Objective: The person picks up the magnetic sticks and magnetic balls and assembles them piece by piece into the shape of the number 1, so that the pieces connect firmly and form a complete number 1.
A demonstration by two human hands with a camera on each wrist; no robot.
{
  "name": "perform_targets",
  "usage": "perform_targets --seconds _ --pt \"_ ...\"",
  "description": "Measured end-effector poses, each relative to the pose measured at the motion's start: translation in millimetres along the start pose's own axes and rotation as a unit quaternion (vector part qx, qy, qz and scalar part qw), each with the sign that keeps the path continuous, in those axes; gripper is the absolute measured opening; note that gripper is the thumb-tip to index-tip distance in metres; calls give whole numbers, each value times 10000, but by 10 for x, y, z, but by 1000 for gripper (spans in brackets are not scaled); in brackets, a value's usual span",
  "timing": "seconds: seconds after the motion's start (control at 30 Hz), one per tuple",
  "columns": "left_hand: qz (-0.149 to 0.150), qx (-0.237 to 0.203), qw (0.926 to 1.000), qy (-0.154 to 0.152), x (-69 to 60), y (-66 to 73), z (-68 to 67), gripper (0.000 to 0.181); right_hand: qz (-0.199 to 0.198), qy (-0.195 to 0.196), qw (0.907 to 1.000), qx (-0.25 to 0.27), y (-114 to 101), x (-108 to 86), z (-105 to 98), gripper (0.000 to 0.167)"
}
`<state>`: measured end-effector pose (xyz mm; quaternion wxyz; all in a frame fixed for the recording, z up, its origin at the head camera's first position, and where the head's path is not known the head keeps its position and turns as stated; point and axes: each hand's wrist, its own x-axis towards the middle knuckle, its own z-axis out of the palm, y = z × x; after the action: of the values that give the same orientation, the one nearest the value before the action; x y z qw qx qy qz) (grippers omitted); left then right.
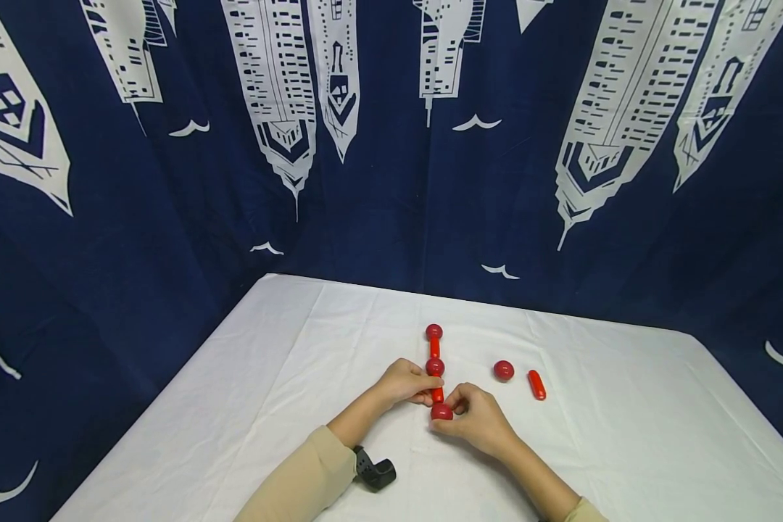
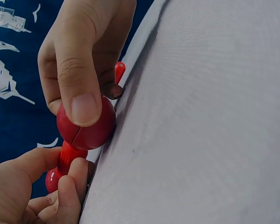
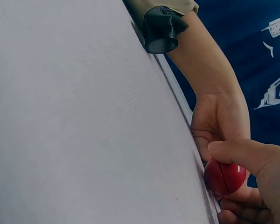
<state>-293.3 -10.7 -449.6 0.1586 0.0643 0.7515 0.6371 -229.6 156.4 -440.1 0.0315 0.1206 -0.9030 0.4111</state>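
On the white table a chain of red balls and orange-red rods runs away from the person. Its far ball (image 1: 433, 331), first rod (image 1: 434, 348), middle ball (image 1: 435, 366), second rod (image 1: 438, 395) and near ball (image 1: 441, 412) stand in one line. With thumb and fingers the left hand (image 1: 406, 382) pinches the second rod just short of the middle ball. The right hand (image 1: 479, 420) grips the near ball (image 2: 86, 123) from the right, thumb on the side toward the person. A seam crosses that ball (image 3: 224, 177) in the right wrist view.
Right of the chain lie a loose red ball (image 1: 504, 370) and a loose orange-red rod (image 1: 536, 385). A black wrist camera (image 1: 375, 471) sticks out from the left sleeve. Behind the white table (image 1: 287, 326) hangs a dark blue cloth (image 1: 378, 217) with white building prints.
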Motion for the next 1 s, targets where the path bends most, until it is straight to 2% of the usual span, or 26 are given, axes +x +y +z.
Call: perform_targets --seconds 0.37,0.6,1.0 --pt "-3 7 10000 11 -4 11 9 23 -3 204 9998 47 12 5 41 36" --pt "17 85 9999 124 -24 18 13 25 27 285 9996 59 21 8 64 35" --pt "155 341 9992 168 -55 21 13 33 124 340 9987 362 50 -3 83 32"
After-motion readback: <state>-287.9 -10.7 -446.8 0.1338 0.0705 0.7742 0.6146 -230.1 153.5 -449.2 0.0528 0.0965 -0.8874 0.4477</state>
